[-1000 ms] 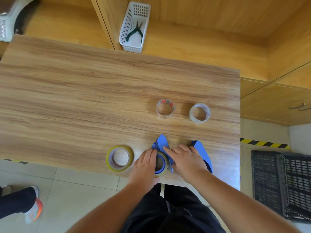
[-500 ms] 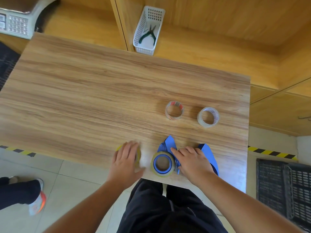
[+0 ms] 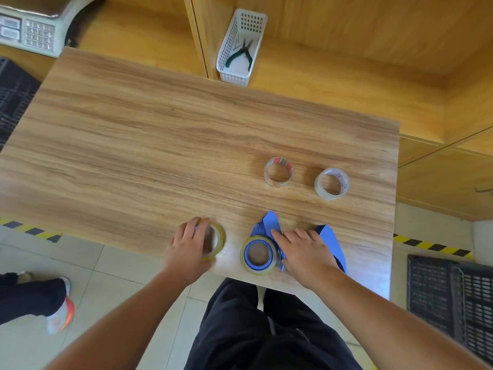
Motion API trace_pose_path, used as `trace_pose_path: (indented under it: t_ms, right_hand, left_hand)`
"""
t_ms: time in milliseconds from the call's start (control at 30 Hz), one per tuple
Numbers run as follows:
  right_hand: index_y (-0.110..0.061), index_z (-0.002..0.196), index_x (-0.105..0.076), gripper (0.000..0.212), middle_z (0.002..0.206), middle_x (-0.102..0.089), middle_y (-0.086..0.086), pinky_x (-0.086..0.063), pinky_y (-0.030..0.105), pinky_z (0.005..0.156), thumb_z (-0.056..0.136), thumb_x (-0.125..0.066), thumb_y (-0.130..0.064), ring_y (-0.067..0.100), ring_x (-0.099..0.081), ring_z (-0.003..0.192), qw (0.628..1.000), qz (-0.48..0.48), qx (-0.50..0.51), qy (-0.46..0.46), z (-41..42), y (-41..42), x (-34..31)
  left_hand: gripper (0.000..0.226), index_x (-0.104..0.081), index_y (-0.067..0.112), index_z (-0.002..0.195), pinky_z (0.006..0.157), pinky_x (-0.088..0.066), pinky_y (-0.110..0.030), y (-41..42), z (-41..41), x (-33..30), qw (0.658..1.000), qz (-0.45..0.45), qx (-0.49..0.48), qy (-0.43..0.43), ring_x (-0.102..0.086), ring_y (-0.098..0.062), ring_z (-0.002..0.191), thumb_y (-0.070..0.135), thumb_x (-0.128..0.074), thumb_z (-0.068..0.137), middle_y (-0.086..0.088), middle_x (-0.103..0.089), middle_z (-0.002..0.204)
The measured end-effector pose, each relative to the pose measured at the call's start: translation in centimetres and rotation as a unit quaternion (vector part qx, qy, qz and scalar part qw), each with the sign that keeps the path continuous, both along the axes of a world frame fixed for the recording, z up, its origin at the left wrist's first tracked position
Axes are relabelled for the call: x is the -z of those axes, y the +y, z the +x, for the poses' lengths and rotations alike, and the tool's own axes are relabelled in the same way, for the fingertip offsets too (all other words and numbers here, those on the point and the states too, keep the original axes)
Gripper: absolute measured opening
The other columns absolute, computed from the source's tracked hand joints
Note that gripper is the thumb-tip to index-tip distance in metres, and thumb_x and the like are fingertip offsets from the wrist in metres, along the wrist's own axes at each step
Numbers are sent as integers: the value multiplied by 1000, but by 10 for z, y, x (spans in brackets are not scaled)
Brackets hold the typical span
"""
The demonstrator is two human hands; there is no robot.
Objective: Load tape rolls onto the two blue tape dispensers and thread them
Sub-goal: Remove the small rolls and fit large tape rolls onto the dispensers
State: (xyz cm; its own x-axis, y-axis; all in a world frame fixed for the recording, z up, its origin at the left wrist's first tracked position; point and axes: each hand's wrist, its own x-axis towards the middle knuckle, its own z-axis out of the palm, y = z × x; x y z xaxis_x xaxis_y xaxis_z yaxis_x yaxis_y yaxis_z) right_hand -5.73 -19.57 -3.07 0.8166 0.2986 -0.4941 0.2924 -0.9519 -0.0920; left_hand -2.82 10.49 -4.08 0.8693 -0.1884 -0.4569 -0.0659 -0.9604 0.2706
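Note:
Two blue tape dispensers lie near the table's front edge. The left dispenser (image 3: 267, 227) carries a yellowish tape roll (image 3: 258, 254) on its blue wheel. My right hand (image 3: 304, 251) rests flat across both, covering most of the right dispenser (image 3: 331, 240). To the left, my left hand (image 3: 186, 245) grips a second yellowish tape roll (image 3: 216, 240) that lies on the table, fingers curled over its rim. Farther back sit two clear tape rolls, one with a red-printed core (image 3: 278, 172) and one plain (image 3: 332, 183).
The wooden table (image 3: 160, 145) ends just below my hands. A white basket (image 3: 241, 46) with pliers stands on the shelf behind. A scale (image 3: 32, 28) sits at the far left, and black crates (image 3: 450, 297) on the floor at right. Someone's foot (image 3: 60, 308) is at lower left.
My left hand left the roll on the dispenser, moved left and closed on the loose yellowish roll. My right hand stayed on the dispensers.

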Motion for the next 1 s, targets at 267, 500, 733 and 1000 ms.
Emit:
trace_pose_path:
  t_ms: [267, 500, 733, 1000]
  right_hand:
    - [-22, 149, -41, 63, 130, -58, 0, -41, 43, 105, 89, -60, -25, 29, -53, 120, 995, 45, 85, -22, -7, -27, -13]
    - [-26, 154, -29, 62, 142, -49, -2, -39, 39, 105, 96, -49, -30, 26, -45, 128, 985, 8, 173, 0, -33, -102, -21]
    - [-38, 156, -19, 63, 143, -46, -4, -37, 38, 106, 99, -46, -40, 24, -40, 131, 982, 19, 178, 61, -60, -139, -21]
    - [-40, 157, -16, 65, 141, -49, -4, -40, 39, 103, 100, -48, -40, 27, -42, 128, 986, 33, 147, 74, -62, -149, -13]
  left_hand:
    - [105, -28, 31, 156, 106, -46, -49, -28, -3, -45, 996, -71, -31, -35, -31, -25, 141, 50, -73, 64, 5, -32, 156]
    - [102, -30, 32, 154, 108, -44, -39, -116, -25, -58, 986, -146, 45, -73, -34, -20, 138, 48, -79, 67, 9, -33, 152]
    - [102, -25, 31, 157, 115, -40, -40, -190, -62, -40, 980, -139, 137, -46, -32, -21, 143, 55, -76, 71, 5, -32, 154]
    - [102, -13, 31, 159, 120, -35, -39, -223, -77, -26, 984, -90, 151, -17, -24, -23, 147, 48, -73, 79, 4, -21, 160]
